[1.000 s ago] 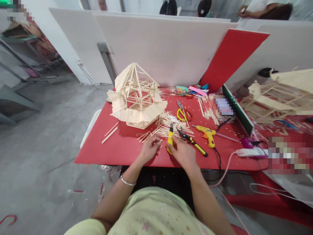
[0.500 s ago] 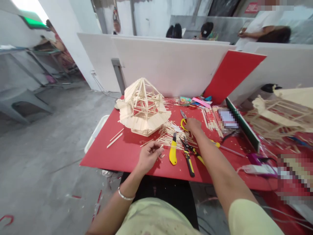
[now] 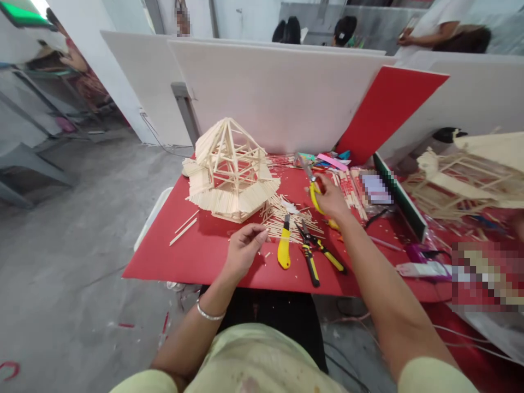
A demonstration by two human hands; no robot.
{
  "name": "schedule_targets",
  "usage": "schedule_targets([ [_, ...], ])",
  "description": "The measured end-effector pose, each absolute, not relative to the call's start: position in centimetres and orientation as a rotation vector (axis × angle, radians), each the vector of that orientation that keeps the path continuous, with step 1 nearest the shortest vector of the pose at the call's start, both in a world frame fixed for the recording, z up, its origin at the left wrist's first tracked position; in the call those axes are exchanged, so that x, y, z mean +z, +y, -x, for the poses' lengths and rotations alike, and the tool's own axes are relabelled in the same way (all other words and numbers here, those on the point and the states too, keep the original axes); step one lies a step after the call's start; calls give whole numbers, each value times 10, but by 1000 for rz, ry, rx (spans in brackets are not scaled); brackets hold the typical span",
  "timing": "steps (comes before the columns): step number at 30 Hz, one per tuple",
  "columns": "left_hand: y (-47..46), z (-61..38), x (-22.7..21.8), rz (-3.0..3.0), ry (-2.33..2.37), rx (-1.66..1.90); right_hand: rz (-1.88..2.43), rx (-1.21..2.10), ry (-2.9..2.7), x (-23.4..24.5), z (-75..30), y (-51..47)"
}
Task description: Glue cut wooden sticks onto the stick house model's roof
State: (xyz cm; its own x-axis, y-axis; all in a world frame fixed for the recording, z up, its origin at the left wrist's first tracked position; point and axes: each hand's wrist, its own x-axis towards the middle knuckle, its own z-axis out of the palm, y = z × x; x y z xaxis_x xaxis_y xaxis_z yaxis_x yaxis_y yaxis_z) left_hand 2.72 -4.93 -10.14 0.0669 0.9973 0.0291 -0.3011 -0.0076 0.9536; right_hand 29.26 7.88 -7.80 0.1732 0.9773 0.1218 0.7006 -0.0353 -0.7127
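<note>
My right hand (image 3: 332, 197) is closed around the yellow handles of a pair of scissors (image 3: 314, 191), whose grey blades point away and to the left above the table. My left hand (image 3: 244, 248) is pinched near the front edge, with a small piece of wooden stick (image 3: 267, 234) barely showing at the fingertips. Beyond it stands a pavilion-like model (image 3: 235, 180) of thin wooden sticks, its roof partly covered. To the right of my left hand lie a yellow utility knife (image 3: 284, 245) and black-and-yellow pliers (image 3: 314, 256) with their handles spread.
Loose sticks (image 3: 286, 221) are heaped beside the model on the red table (image 3: 164, 267). Two more sticks (image 3: 183, 232) lie at the left. Bundled sticks (image 3: 351, 191) and a green board (image 3: 403, 202) are at the right. White panels (image 3: 270, 93) stand behind; people are beyond them.
My right hand has lifted the scissors off the table, blades swinging up and away. My left hand keeps its pinch in nearly the same place. The whole view has shifted slightly.
</note>
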Motion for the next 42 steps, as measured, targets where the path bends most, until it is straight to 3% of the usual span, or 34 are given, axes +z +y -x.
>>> schedule_targets([
  [1, -49, -29, -102, -1032, 922, 1292, 1618, 843, -1426, -80, -284, 74],
  [4, -49, -33, -105, -1065, 943, 1261, 1423, 1228, -1311, -87, -262, 57],
  [14, -27, -68, -120, -1219, 884, 1231, 1054, 1715, -875, -103, -233, 5],
  [26, -18, -90, -142, -1147, 948, 1147, 907, 1578, -594, -117, -221, 14],
  [33, -16, -93, -145, -1075, 1020, 1180, 942, 1309, -538, -108, -234, -4],
  [37, -39, -55, -135, -1310, 1049, 1033, 980, 1057, -554, -100, -250, -25],
  [42, -87, 64, -108, -1538, 1075, 872, 993, 1023, -604, -90, -254, -52],
])
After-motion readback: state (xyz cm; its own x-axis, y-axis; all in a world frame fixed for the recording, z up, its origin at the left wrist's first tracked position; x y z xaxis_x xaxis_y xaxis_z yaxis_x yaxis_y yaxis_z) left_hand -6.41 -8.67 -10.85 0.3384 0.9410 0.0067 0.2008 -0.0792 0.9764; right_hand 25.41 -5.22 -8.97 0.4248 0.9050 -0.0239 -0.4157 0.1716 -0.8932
